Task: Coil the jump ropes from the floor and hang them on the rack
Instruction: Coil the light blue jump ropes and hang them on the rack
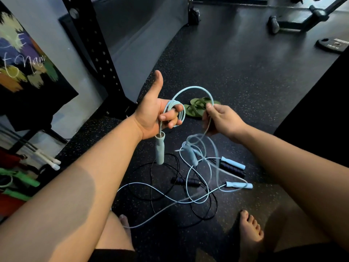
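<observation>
My left hand (154, 112) grips coiled loops of a light blue jump rope (190, 90), thumb up. One of its handles (160, 149) hangs below that palm. My right hand (221, 118) pinches the same cord, which arcs between both hands. The second blue handle (191, 155) dangles blurred below my right hand. On the floor lie another light blue rope with its handle (238, 184) and tangled black ropes (164, 186) with dark handles (232, 169).
A black perforated rack upright (98, 53) stands at the left. White and green rope handles (28, 179) hang or lie at the lower left. Green sandals (196, 109) sit on the speckled floor behind my hands. My bare feet (249, 233) are near the ropes. Gym equipment stands far right.
</observation>
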### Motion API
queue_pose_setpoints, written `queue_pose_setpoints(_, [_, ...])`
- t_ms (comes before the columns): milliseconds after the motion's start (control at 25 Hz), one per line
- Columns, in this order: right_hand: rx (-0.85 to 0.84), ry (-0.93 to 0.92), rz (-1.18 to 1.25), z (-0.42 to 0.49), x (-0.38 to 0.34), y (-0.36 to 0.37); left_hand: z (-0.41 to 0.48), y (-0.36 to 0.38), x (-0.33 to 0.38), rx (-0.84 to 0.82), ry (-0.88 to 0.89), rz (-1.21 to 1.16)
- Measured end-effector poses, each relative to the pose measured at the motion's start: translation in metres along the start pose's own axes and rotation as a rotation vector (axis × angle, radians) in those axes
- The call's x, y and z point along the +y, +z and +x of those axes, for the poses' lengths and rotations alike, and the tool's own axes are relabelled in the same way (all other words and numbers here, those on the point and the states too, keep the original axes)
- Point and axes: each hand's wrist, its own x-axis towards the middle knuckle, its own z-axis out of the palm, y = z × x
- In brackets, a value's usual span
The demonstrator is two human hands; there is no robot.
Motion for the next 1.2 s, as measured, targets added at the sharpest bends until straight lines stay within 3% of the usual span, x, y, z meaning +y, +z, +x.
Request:
queue_pose_setpoints(160, [-0.039, 0.009, 0.048, -0.001, -0.001, 0.004, 0.003, 0.003, -0.003, 0.009, 0.000, 0.019])
queue_pose_setpoints(320, [-0.128, -0.039, -0.392, -0.004, 0.001, 0.006, 0.002, 0.002, -0.002, 0.053, 0.024, -0.042])
queue_pose_setpoints(520, [-0.268, 0.002, -0.757, -0.005, 0.018, 0.000, -0.003, -0.008, 0.008, 0.115, 0.092, -0.313])
queue_pose_setpoints(680, [-0.160, -0.080, -0.795, -0.001, 0.022, -0.003, -0.007, -0.007, 0.012, 0.132, 0.109, -0.356])
queue_pose_setpoints(920, [-0.106, -0.026, -0.866, 0.004, 0.032, -0.007, -0.008, -0.009, 0.013, 0.109, 0.112, -0.334])
queue_pose_setpoints(1200, [-0.090, 0.141, -0.685, 0.011, 0.047, -0.005, -0.008, -0.008, 0.012, 0.062, 0.086, -0.270])
